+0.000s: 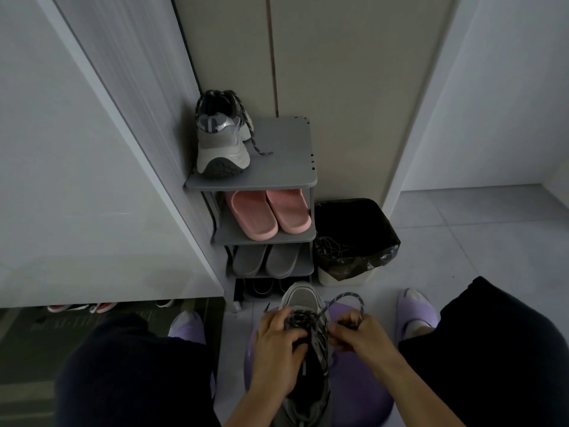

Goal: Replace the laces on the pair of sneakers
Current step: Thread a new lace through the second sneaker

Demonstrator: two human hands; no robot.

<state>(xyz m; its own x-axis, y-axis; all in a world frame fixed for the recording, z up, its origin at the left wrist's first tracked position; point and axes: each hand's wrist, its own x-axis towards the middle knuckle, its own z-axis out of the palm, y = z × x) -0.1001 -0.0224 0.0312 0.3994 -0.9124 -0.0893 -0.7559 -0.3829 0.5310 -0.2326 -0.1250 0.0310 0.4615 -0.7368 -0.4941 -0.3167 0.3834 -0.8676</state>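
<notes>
A shoe rack (pixel 283 143) is seen far and centre, with a bin (pixel 348 278) just to its right; dark cords (pixel 331 249) in it are probably the old laces. On the top shelf, 1 sneaker (pixel 220 140) is already threaded, its lace end loose. Near, the 2nd sneaker (pixel 303 298) is held at the tongue in the left hand (pixel 277 340), grip closed round it. The speckled lace (pixel 348 298) is pinched by the right hand (pixel 357 331). Threading looks nearly done; tightening and tying are judged to remain.
</notes>
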